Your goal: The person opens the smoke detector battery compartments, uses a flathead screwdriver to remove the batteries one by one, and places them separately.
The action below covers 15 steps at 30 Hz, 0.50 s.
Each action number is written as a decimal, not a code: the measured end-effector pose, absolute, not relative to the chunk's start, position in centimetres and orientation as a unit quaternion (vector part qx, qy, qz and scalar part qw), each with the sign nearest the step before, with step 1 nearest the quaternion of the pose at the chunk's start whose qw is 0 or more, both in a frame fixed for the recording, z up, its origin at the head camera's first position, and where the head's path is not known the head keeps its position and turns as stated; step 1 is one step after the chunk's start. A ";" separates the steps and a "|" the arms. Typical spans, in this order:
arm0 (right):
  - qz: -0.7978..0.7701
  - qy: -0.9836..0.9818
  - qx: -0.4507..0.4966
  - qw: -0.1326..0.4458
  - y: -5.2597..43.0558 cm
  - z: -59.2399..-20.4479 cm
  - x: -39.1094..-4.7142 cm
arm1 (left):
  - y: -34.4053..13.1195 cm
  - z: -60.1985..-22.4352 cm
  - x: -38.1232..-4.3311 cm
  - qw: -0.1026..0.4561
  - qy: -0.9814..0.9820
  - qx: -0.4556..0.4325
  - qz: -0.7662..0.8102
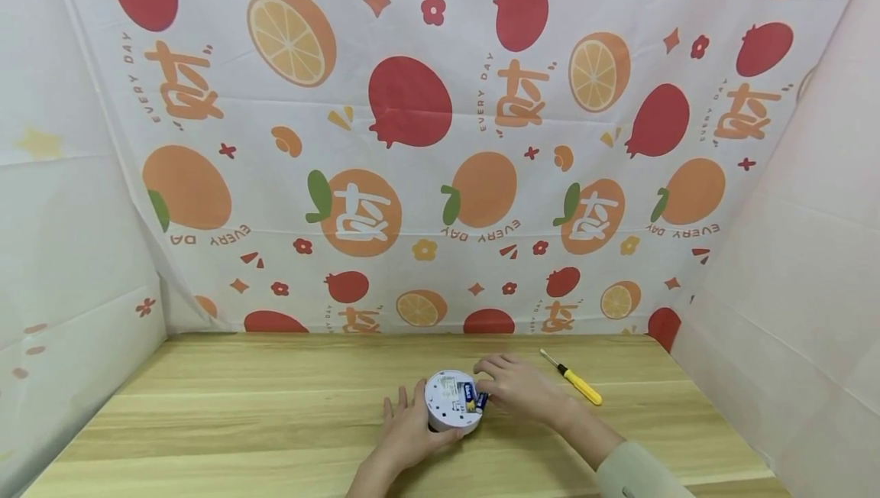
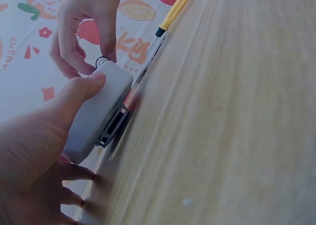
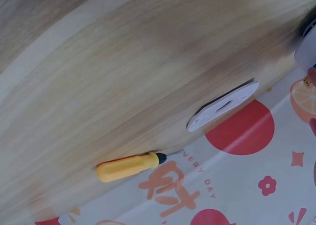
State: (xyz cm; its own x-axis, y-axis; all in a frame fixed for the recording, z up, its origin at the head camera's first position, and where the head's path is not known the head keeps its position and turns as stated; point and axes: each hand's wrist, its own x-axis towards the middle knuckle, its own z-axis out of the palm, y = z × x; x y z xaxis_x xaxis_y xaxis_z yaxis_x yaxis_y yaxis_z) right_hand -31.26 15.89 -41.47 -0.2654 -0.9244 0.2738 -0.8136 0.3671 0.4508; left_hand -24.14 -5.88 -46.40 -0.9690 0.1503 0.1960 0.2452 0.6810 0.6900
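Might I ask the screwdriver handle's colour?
The screwdriver handle is yellow with a black collar, clearest in the right wrist view.

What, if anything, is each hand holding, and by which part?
The left hand grips the round white device by its side wall. The right hand appears to pinch a blue battery near its far end.

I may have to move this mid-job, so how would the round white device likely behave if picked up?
The round white device should stay stiff, as its casing looks like hard plastic. Its smooth side might slip under a loose grip. If tipped over, it could drop the inner battery, which lies uncovered.
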 end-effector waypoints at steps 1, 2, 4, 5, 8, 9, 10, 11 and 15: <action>-0.111 -0.788 0.552 0.250 15.9 -41.5 -31.3 | -5.9 -46.4 -24.2 0.062 -0.914 -0.108 -0.386; -0.112 -0.788 0.552 0.248 15.9 -41.4 -31.2 | -5.9 -46.4 -24.2 0.062 -0.913 -0.109 -0.387; -0.110 -0.788 0.555 0.244 15.9 -41.4 -31.2 | -5.9 -46.4 -24.2 0.063 -0.912 -0.111 -0.390; -0.107 -0.788 0.556 0.242 16.0 -41.4 -31.2 | -6.0 -46.4 -24.2 0.065 -0.912 -0.112 -0.389; -0.087 -0.793 0.556 0.233 16.1 -41.2 -31.1 | -6.1 -46.5 -24.2 0.069 -0.911 -0.115 -0.389; -0.077 -0.796 0.555 0.229 16.1 -41.2 -31.0 | -6.1 -46.5 -24.2 0.071 -0.911 -0.115 -0.389; -0.066 -0.799 0.554 0.226 16.2 -41.1 -31.0 | -6.2 -46.5 -24.2 0.071 -0.911 -0.115 -0.390; -0.059 -0.801 0.552 0.224 16.2 -41.0 -31.0 | -6.2 -46.5 -24.2 0.072 -0.911 -0.116 -0.390; -0.037 -0.806 0.544 0.230 16.5 -40.7 -31.0 | -6.3 -46.2 -24.3 0.060 -0.907 -0.114 -0.402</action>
